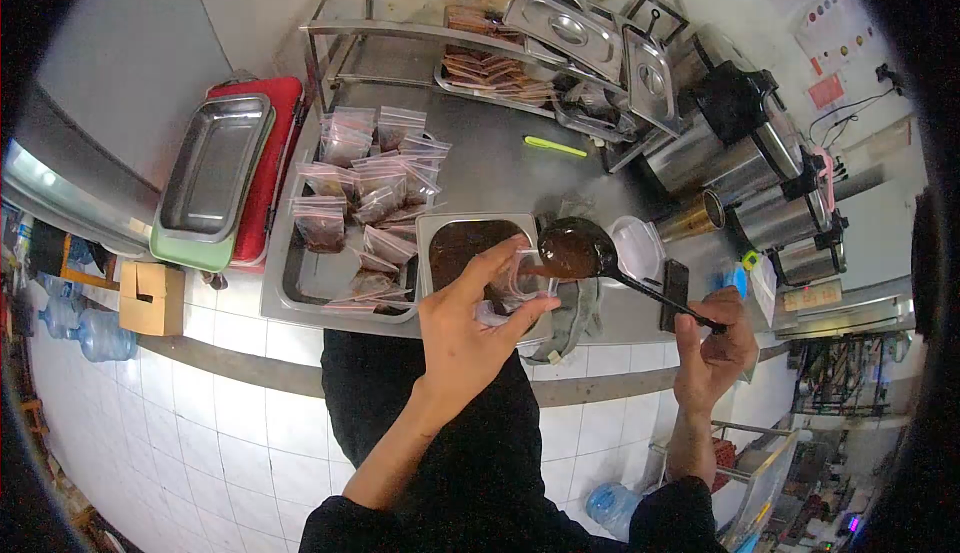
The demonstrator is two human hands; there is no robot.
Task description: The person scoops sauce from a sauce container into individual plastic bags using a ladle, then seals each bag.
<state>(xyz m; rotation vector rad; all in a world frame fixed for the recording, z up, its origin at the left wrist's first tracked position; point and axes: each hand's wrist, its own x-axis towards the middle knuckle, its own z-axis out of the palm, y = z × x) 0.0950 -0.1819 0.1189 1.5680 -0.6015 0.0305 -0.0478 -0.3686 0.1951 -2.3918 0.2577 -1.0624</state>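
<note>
My left hand holds a small clear bag with its mouth spread between thumb and fingers. The fingers of my right hand are closed round the handle of a black ladle. Dark reddish-brown sauce fills the ladle's bowl, which is at the bag's mouth. Just behind my left hand, a deep steel container holds more dark sauce. To its left, a steel tray bears several filled zip bags.
Stacked trays stand at the left. A metal rack with packets and steel lids is at the back. Big steel pots line the right. A yellow-green knife, a white bowl and a phone lie on the counter.
</note>
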